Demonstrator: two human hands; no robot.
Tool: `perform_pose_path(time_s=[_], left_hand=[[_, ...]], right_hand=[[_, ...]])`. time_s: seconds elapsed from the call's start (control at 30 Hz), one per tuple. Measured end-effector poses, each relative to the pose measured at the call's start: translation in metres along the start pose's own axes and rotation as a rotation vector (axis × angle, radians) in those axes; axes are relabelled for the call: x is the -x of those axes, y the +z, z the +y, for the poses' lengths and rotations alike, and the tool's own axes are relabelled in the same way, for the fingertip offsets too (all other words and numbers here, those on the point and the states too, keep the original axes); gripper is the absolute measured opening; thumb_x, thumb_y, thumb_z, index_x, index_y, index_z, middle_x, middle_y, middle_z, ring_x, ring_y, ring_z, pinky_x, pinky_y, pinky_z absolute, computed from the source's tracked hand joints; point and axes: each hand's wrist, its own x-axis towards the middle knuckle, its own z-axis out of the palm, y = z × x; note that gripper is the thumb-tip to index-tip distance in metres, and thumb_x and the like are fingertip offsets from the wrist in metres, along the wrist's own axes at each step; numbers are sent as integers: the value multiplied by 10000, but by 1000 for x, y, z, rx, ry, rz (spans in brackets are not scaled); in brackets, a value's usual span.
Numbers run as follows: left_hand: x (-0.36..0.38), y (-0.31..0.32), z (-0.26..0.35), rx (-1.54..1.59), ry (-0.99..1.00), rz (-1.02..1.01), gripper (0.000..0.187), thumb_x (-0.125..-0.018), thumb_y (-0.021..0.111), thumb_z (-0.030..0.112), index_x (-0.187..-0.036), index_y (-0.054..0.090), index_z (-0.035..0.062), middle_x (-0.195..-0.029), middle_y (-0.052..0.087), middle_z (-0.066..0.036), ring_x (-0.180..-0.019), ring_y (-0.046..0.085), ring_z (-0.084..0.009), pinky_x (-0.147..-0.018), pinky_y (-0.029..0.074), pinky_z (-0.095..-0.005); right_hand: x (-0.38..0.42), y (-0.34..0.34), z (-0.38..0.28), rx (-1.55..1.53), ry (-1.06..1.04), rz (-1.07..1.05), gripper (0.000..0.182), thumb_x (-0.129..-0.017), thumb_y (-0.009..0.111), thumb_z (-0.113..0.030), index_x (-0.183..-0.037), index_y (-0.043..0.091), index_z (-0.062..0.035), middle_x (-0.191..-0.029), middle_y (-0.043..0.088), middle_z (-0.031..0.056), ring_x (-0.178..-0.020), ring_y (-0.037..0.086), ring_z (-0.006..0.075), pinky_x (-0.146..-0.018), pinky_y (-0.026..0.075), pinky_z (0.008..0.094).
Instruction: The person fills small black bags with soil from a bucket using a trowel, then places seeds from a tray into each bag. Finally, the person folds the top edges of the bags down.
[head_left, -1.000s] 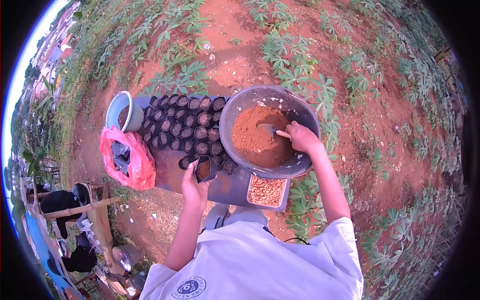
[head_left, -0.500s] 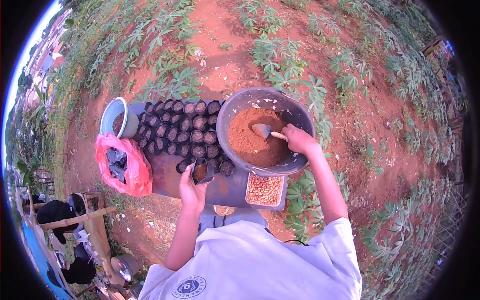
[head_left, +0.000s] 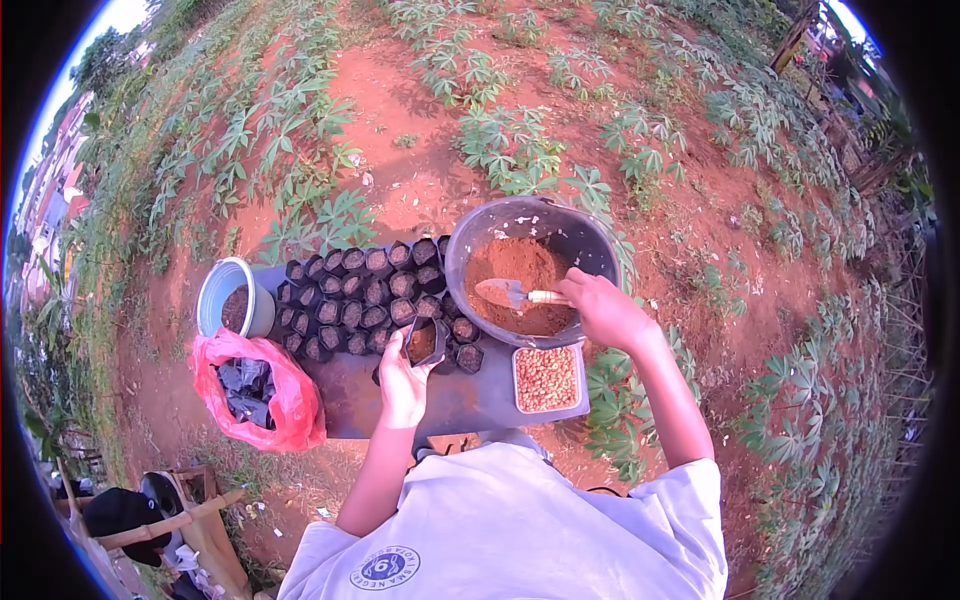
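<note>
My left hand (head_left: pixel 404 388) is closed around a black plastic seedling bag (head_left: pixel 425 342) with some reddish soil inside. It holds the bag over the near edge of the rows of filled seedling bags (head_left: pixel 350 290). In my right hand (head_left: pixel 606 308) is the pale handle of a small trowel (head_left: pixel 510 293). Reddish soil lies on the trowel's blade, which is low inside a large dark bucket (head_left: pixel 600 245). Loose soil (head_left: pixel 515 262) covers the bucket's bottom around the blade.
A square container of pale seeds (head_left: pixel 546 379) sits at the table's (head_left: pixel 460 400) near right corner. On the left are a light-blue pail (head_left: pixel 262 305) and a pink plastic bag (head_left: pixel 300 400) of black bags. Leafy plants (head_left: pixel 500 140) grow beyond in red ground.
My left hand has moved the seedling bag rightward, closer to the bucket. The trowel's blade has shifted left and down and now carries soil. The whole view has tilted, lowering the table in it.
</note>
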Motion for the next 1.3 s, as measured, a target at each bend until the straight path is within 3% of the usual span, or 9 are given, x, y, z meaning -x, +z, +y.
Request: perform_pose_path(time_s=[0.13, 0.3, 0.47, 0.67, 0.77, 0.83, 1.07, 1.27, 1.3], left_hand=[[14, -13, 17, -67, 40, -6, 296, -999, 388, 284, -1155, 526, 74, -1104, 605, -67, -1006, 601, -190, -823, 494, -403], [21, -44, 31, -97, 107, -58, 300, -996, 414, 296, -1170, 519, 76, -1123, 587, -53, -1036, 585, -177, -859, 469, -382], [36, -64, 53, -91, 134, -98, 299, -993, 401, 276, -1186, 509, 74, -1165, 563, -45, -1128, 524, -148, -975, 395, -358], [54, -76, 78, -111, 167, -115, 280, -1007, 354, 211, -1211, 447, 44, -1159, 533, -67, -1089, 519, -138, -972, 389, -306], [57, -81, 86, -148, 192, -141, 288, -1006, 358, 218, -1220, 443, 45, -1163, 528, -64, -1092, 511, -133, -975, 380, -302], [58, -82, 86, -178, 196, -157, 292, -1006, 360, 222, -1223, 441, 46, -1161, 527, -62, -1091, 508, -130, -976, 376, -299], [64, -67, 89, -230, 144, -254, 314, -999, 376, 245, -1226, 459, 45, -1186, 510, -57, -1129, 485, -146, -1013, 340, -316], [57, -51, 79, -217, 72, -327, 320, -1018, 348, 273, -1242, 421, 57, -1184, 530, -77, -1095, 516, -152, -962, 404, -331], [55, -50, 77, -186, 41, -333, 314, -1012, 359, 278, -1219, 443, 57, -1187, 519, -74, -1122, 502, -160, -978, 399, -351]], right_hand=[[3, -4, -53, 102, -100, 45, 380, -684, 559, 38, -1062, 561, -2, -966, 529, 128, -977, 562, 300, -807, 422, 397], [-1, -9, -120, 158, -142, 19, 354, -700, 552, 20, -1053, 558, -8, -944, 516, 120, -949, 557, 289, -808, 419, 392], [-7, 1, -168, 200, -175, -5, 318, -738, 533, -6, -1055, 558, -9, -947, 518, 113, -952, 559, 272, -811, 420, 392], [-12, 19, -204, 208, -182, 24, 398, -711, 535, 24, -1107, 567, -9, -949, 521, 105, -972, 550, 272, -824, 418, 376], [-12, 23, -215, 233, -183, 29, 381, -717, 537, 12, -1097, 563, -8, -949, 517, 106, -984, 549, 267, -833, 417, 369], [-11, 25, -222, 298, -224, 37, 238, -781, 513, -63, -1010, 564, -21, -924, 511, 99, -937, 563, 249, -794, 425, 359], [-3, 15, -235, 338, -227, 72, 220, -780, 522, -63, -992, 568, -28, -909, 513, 92, -899, 571, 238, -782, 432, 352], [1, -4, -229, 58, -149, 51, 283, -786, 547, -20, -1069, 560, -10, -948, 533, 124, -950, 586, 304, -804, 465, 413], [1, -5, -225, -115, -157, 104, 314, -796, 572, -23, -1108, 549, -9, -973, 544, 131, -956, 587, 313, -810, 470, 415]])
